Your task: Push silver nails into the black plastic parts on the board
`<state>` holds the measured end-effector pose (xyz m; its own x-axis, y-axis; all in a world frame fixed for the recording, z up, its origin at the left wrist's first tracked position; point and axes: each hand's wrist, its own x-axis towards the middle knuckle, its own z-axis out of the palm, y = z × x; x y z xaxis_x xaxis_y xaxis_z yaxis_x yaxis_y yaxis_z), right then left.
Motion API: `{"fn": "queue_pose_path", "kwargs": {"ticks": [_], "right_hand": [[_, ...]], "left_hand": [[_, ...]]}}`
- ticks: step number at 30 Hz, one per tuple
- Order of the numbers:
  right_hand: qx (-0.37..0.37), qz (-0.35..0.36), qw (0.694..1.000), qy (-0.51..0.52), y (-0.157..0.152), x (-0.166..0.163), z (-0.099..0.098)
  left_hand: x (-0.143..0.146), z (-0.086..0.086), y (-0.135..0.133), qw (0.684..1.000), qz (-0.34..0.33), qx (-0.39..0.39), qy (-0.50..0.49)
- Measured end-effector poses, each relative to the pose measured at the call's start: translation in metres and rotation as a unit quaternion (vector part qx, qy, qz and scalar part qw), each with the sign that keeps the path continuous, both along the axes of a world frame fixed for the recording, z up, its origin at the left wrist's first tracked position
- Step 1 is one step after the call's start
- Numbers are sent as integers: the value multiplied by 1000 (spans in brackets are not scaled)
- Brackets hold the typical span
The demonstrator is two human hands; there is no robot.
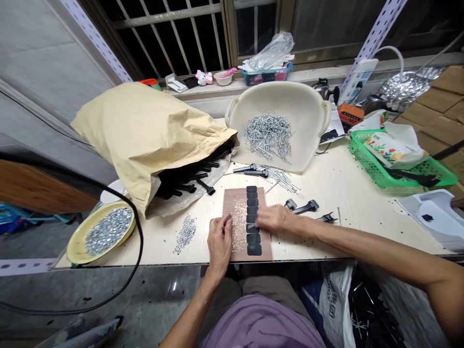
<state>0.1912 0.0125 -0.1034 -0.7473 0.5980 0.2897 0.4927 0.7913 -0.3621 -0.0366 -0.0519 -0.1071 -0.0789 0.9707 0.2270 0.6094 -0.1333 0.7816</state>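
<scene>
A brown board (234, 205) lies at the table's front edge with a column of several black plastic pieces (252, 195) standing in it. My left hand (219, 239) rests on the board's left part, fingers curled together over the small silver bits scattered there. My right hand (275, 218) reaches in from the right, fingertips pinched at a black piece in the middle of the column. More black pieces (301, 207) lie just right of that hand.
A tan sack (145, 130) spills black parts at the left. A cream tub (308, 111) holds silver pins. A yellow dish (79, 241) of small metal bits sits front left, a loose heap (185, 233) beside it. A green basket (369, 164) stands right.
</scene>
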Motion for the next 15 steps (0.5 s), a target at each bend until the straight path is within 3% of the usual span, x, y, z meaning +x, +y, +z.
{"fn": "queue_pose_path", "kwargs": {"ticks": [3,4,7,8,9,12,15], "right_hand": [[9,-99,995,12,12,2,4],[7,-100,995,2,12,2,5],[11,37,999,-27,3,1,4],[14,52,998,-31,1,0,4],[16,40,999,-29,3,0,3],[29,-98,995,-3,25,4,4],[55,-124,991,-14,50,9,4]], "left_hand": [[0,0,0,1000,4,5,5],[0,0,0,1000,6,6,7],[0,0,0,1000,8,1,14],[0,0,1,1000,6,0,15],[0,0,1,1000,4,1,16],[0,0,1,1000,5,5,16],[0,0,1,1000,9,7,17]]}}
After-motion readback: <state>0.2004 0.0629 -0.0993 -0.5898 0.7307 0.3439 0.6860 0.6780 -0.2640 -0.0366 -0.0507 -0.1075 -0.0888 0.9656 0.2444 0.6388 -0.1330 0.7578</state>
